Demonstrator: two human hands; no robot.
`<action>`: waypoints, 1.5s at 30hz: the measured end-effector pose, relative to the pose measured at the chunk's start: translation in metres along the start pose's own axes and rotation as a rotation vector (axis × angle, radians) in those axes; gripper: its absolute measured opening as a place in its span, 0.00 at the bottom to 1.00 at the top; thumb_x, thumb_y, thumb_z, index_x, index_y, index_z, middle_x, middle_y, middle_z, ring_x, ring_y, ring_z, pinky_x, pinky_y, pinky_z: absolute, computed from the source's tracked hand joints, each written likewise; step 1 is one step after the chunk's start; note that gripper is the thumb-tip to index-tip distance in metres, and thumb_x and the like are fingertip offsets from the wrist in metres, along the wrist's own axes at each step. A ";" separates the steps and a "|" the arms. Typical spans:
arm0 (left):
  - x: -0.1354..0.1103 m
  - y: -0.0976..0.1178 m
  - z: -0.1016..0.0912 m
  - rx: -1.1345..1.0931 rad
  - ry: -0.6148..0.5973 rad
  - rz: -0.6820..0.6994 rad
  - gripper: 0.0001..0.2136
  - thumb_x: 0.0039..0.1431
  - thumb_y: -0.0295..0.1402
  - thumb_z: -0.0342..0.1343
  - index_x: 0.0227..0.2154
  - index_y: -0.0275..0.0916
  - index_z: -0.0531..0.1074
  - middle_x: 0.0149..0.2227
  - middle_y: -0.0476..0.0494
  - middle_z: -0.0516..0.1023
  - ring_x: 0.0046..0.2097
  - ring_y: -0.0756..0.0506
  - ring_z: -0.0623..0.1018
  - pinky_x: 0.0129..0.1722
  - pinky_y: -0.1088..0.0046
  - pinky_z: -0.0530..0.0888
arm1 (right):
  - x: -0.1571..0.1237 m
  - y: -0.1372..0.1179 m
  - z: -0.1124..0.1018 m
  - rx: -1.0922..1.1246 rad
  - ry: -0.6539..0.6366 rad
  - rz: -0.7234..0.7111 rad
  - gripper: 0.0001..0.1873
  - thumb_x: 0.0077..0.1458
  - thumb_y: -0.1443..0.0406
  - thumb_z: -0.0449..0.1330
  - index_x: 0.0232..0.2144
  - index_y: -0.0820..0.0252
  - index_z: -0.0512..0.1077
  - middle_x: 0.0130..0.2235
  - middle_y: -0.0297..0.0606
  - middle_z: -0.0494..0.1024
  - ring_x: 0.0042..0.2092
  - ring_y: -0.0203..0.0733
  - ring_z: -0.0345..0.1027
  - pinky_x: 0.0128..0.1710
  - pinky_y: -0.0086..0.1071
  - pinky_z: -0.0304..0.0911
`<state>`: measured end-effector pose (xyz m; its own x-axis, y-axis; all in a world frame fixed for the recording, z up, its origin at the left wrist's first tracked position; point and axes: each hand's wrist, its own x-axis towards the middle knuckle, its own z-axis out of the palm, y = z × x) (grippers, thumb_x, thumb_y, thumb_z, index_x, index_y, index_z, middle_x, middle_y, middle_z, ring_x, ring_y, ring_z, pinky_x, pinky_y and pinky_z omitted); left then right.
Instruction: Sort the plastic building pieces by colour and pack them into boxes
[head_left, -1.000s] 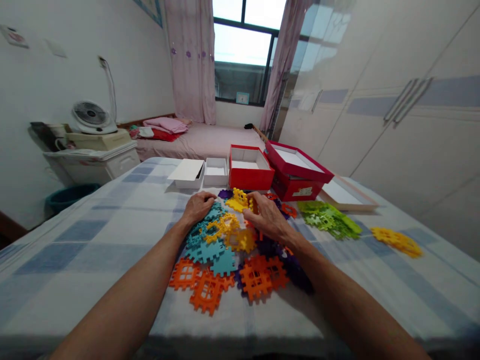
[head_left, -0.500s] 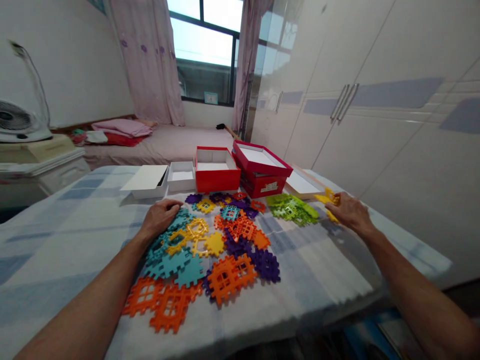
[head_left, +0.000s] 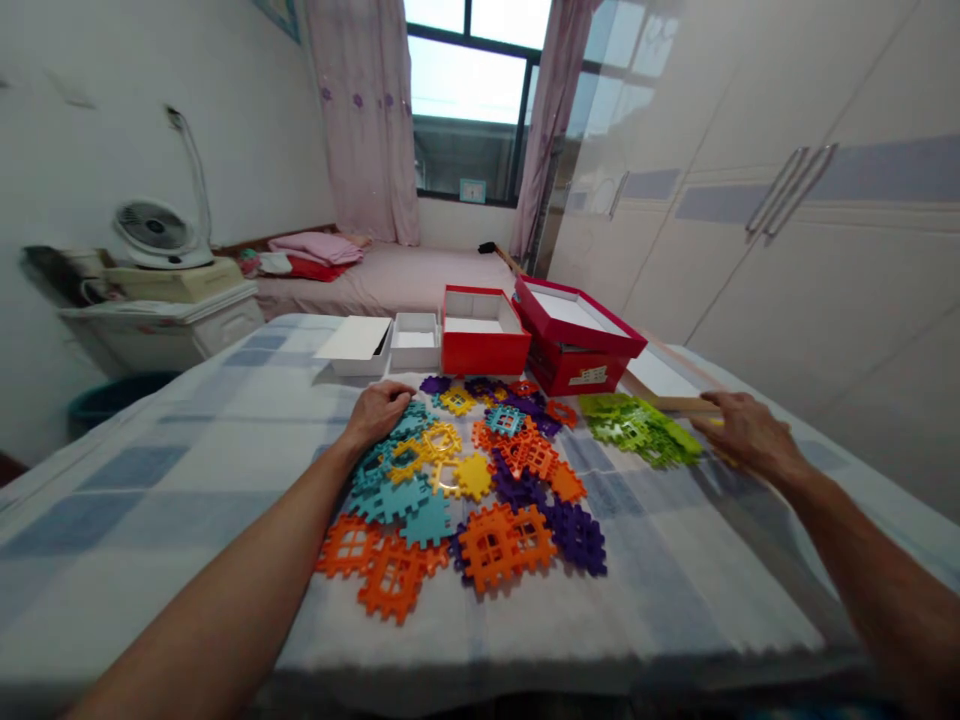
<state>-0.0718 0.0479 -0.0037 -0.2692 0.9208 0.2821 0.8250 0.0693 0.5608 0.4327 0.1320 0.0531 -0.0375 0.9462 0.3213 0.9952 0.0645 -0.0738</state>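
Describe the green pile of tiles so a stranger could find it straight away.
Start at the red boxes on the far side of the checked table. Just in front of them and to the right lies the green pile, between the mixed pile and the right hand. It alone is a single colour, lime green; the mixed pile has orange, teal, yellow and purple.

A window (head_left: 469, 95) at the far end lets in bright daylight, with pink curtains (head_left: 365, 120) on both sides. Below it lies a bed (head_left: 390, 280) with folded bedding (pink and red) at its left end. A white wall (head_left: 150, 110) runs along the left, where a small fan (head_left: 155, 230) sits on a white cabinet (head_left: 161, 320). Glossy wardrobe doors (head_left: 787, 230) fill the right side.
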 end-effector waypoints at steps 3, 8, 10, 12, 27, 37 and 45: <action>0.000 0.002 0.000 -0.005 0.001 -0.007 0.16 0.54 0.34 0.47 0.38 0.40 0.79 0.43 0.46 0.81 0.45 0.46 0.77 0.49 0.73 0.70 | -0.014 -0.062 -0.007 0.225 -0.031 -0.279 0.20 0.55 0.60 0.54 0.48 0.61 0.72 0.50 0.50 0.73 0.47 0.51 0.69 0.49 0.41 0.61; -0.001 0.001 0.001 -0.003 -0.001 -0.005 0.16 0.55 0.33 0.47 0.39 0.38 0.79 0.42 0.44 0.81 0.44 0.46 0.78 0.48 0.73 0.71 | -0.043 -0.176 -0.011 0.419 -0.184 -0.673 0.18 0.58 0.59 0.52 0.47 0.58 0.71 0.49 0.41 0.74 0.48 0.43 0.68 0.50 0.35 0.61; 0.000 0.001 0.001 0.001 0.003 0.000 0.16 0.55 0.32 0.47 0.39 0.39 0.79 0.42 0.44 0.81 0.45 0.45 0.78 0.48 0.73 0.71 | -0.042 -0.209 -0.005 0.321 -0.196 -0.688 0.19 0.58 0.58 0.53 0.49 0.58 0.70 0.51 0.43 0.73 0.52 0.46 0.66 0.51 0.37 0.60; 0.000 0.000 0.002 0.006 0.005 0.002 0.16 0.55 0.32 0.47 0.39 0.40 0.79 0.43 0.45 0.81 0.45 0.45 0.77 0.49 0.73 0.70 | -0.034 -0.232 0.004 0.197 -0.203 -0.629 0.21 0.58 0.57 0.53 0.51 0.58 0.69 0.53 0.45 0.72 0.53 0.50 0.64 0.50 0.42 0.59; 0.001 -0.003 0.006 -0.002 0.019 0.008 0.15 0.56 0.32 0.48 0.39 0.41 0.79 0.43 0.46 0.81 0.46 0.45 0.77 0.50 0.73 0.70 | 0.004 -0.256 0.039 0.114 -0.211 -0.390 0.22 0.56 0.58 0.50 0.48 0.62 0.69 0.48 0.50 0.71 0.47 0.50 0.68 0.43 0.39 0.62; 0.001 -0.003 0.006 -0.004 0.022 0.008 0.15 0.56 0.32 0.47 0.39 0.39 0.79 0.43 0.44 0.81 0.45 0.44 0.77 0.49 0.71 0.70 | 0.014 -0.244 0.032 -0.030 -0.305 -0.412 0.21 0.53 0.56 0.53 0.43 0.62 0.74 0.52 0.51 0.70 0.52 0.58 0.65 0.45 0.46 0.61; 0.002 -0.004 0.006 0.000 0.023 0.013 0.15 0.56 0.32 0.48 0.38 0.40 0.79 0.43 0.46 0.81 0.46 0.45 0.77 0.50 0.72 0.70 | 0.032 -0.269 0.044 0.020 -0.488 -0.398 0.28 0.48 0.48 0.60 0.45 0.61 0.74 0.50 0.49 0.74 0.52 0.54 0.66 0.44 0.39 0.62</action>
<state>-0.0722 0.0517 -0.0105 -0.2698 0.9125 0.3074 0.8287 0.0574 0.5568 0.1597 0.1584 0.0420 -0.4468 0.8837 -0.1398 0.8946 0.4434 -0.0566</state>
